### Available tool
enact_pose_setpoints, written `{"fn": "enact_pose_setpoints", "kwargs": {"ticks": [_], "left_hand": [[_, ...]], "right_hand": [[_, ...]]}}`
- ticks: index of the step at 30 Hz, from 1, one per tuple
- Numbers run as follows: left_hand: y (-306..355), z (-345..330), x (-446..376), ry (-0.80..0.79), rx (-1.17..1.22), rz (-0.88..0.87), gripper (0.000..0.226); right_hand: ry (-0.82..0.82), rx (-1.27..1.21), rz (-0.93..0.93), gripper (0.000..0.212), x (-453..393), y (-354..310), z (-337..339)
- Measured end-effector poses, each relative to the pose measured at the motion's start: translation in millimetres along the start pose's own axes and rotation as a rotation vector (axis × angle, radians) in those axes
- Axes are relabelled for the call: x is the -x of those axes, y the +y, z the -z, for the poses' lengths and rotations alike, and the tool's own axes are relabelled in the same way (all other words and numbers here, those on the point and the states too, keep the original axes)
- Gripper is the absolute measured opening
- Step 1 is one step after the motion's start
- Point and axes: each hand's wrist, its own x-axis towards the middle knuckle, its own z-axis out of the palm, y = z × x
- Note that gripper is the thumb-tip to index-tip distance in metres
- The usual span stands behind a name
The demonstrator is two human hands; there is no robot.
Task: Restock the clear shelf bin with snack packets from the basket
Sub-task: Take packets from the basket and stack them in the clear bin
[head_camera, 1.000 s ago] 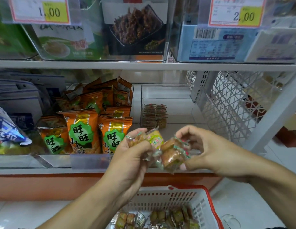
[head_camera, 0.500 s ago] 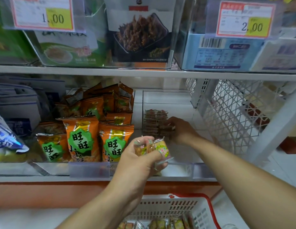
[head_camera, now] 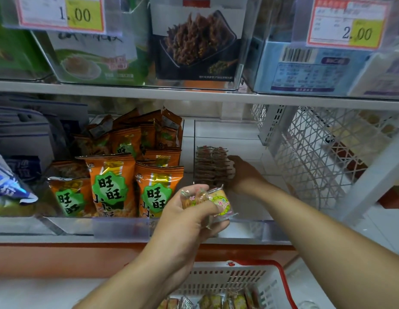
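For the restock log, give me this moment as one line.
right hand at packet stack in clear bin | left hand holds packets before the bin | basket below, packets left

The snack packets (head_camera: 208,200) gripped in the left hand (head_camera: 185,221) are wrapped in clear film, printed with pink, yellow and green over tan contents. The stacked packets (head_camera: 210,167) in the clear shelf bin (head_camera: 245,229) are seen as brown with red and green edges. The basket (head_camera: 227,281) is made of white slotted plastic, rimmed in red. The bags (head_camera: 109,186) beside the bin are coloured orange, marked with green badges and gold bands. The price tags (head_camera: 348,23) are printed white and yellow, bordered in red.
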Motion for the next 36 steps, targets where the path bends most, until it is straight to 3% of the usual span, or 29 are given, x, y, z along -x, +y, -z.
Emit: {"fn": "enact_pose_setpoints", "kwargs": {"ticks": [2,5,8,11,17,23,27,29,32,36], "left_hand": [[2.2,1.1,2.3,-0.036,0.080,0.033,0.035],[6.1,3.6,5.7,-0.088,0.185,0.049,0.034],[10.6,5.0,10.9,-0.152,0.246,0.057,0.041],[13.0,5.6,15.2,-0.201,0.262,0.075,0.054],[6.4,11.1,15.1,-0.131,0.128,0.154,0.034],[-0.9,10.5,14.0,-0.106,0.041,0.174,0.046],[-2.3,11.4,12.6,-0.234,0.101,0.229,0.060],[-3.0,9.6,13.2,-0.278,0.107,0.221,0.057],[-4.7,8.6,12.9,-0.307,0.070,0.185,0.049],[-5.8,11.4,12.8,-0.333,0.042,0.181,0.063]], "right_hand": [[0.140,-0.022,0.040,0.052,12.3,-4.4,12.4],[0.340,-0.298,0.166,0.022,47.9,-26.9,32.5],[0.092,-0.566,0.232,0.037,100.9,-43.1,42.8],[-0.127,-0.617,0.222,0.035,137.8,-39.6,38.8],[0.112,-0.617,0.200,0.039,146.1,-30.9,54.8],[-0.282,-0.724,0.134,0.040,157.4,-25.7,68.9],[-0.280,-0.918,-0.010,0.037,157.7,-23.1,57.2],[-0.294,-0.980,-0.053,0.037,159.1,-23.8,51.8],[-0.311,-0.807,-0.023,0.032,158.1,-21.6,52.2],[-0.446,-0.783,-0.001,0.027,158.5,-19.8,55.0]]}}
